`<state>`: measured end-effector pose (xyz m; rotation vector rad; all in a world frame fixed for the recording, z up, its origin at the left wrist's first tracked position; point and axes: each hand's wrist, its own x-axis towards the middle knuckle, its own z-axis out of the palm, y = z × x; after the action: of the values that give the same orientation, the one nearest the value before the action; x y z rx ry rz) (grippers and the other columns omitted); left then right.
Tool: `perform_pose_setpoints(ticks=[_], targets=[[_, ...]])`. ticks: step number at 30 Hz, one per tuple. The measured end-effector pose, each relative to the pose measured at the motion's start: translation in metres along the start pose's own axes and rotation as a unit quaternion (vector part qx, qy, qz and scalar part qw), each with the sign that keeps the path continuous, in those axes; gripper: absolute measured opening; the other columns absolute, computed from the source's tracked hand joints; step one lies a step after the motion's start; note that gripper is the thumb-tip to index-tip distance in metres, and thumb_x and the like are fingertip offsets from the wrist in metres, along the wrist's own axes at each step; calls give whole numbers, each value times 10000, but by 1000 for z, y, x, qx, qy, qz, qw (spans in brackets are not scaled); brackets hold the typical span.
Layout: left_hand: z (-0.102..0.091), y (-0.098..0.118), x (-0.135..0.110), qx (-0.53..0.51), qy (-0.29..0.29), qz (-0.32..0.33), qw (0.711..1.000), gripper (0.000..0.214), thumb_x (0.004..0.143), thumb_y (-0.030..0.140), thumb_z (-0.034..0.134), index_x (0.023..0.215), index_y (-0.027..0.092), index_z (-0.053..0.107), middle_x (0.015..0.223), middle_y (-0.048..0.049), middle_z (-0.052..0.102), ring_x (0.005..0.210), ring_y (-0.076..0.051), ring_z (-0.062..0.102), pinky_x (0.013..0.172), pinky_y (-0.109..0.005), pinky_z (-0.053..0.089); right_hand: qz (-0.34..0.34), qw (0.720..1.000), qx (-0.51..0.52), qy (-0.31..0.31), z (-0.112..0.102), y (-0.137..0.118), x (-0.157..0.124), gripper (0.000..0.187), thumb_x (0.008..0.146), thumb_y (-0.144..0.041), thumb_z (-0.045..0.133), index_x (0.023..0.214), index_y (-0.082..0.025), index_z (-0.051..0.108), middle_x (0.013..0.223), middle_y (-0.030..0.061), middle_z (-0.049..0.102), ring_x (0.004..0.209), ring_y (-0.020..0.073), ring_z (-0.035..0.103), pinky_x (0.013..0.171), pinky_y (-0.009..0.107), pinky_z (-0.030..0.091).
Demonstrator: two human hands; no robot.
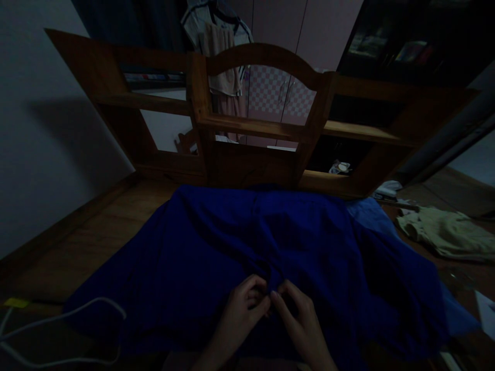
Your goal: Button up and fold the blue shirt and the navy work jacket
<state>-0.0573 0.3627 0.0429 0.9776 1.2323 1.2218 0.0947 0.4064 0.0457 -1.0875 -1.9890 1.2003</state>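
Observation:
A dark blue garment (247,247) lies spread over a wooden desk (96,232) in dim light. Both my hands meet at its near middle, fingertips together. My left hand (243,304) has its fingers curled and pinches the cloth at a small fold. My right hand (297,314) pinches the same spot from the right side. What sits between the fingertips is too dark and small to make out beyond the cloth itself.
A wooden shelf unit (263,129) stands at the desk's back edge. A white cable (77,314) loops at the near left, beside a yellow tag (15,302). A pale green cloth (444,232) lies at the right. Clothes (220,51) hang behind the shelf.

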Motion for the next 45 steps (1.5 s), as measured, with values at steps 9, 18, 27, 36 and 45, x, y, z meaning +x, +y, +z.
perform_pose_setpoints(ticks=[9,18,27,36,45], targets=[[-1,-2,-1,-2,-2,2,1000,160,826,301,611,875,158,558,810,-36,613,713,-158,625,638,-238,482,0,1000,-3,0,-1,-1,1,270,942,-371,476,749,-184,506,713,-23,526,673,115,514,631,225,365],[-2,-2,0,-6,-4,2,1000,175,821,312,623,871,157,558,778,-27,611,700,-153,616,631,-235,482,-7,1000,-4,1,0,0,1,274,943,-371,470,746,-184,501,713,-19,528,678,118,511,635,226,365],[-1,-1,0,-9,0,-3,1000,163,822,300,615,870,155,558,780,-26,601,695,-151,615,631,-236,483,3,1000,0,0,0,-1,1,270,937,-374,481,753,-181,523,717,-19,543,677,117,518,632,223,365],[0,3,0,-10,-2,-2,1000,181,817,324,621,856,155,572,772,-26,603,690,-148,611,628,-232,478,5,1000,0,4,-1,-4,1,268,937,-361,480,740,-183,517,702,-22,530,666,118,515,625,224,364],[0,4,-1,-9,-3,-4,1000,197,812,336,629,866,156,569,792,-35,614,713,-159,617,639,-241,485,6,1000,-5,5,0,-2,0,281,940,-377,473,743,-181,519,705,-20,530,665,118,512,620,223,362]])
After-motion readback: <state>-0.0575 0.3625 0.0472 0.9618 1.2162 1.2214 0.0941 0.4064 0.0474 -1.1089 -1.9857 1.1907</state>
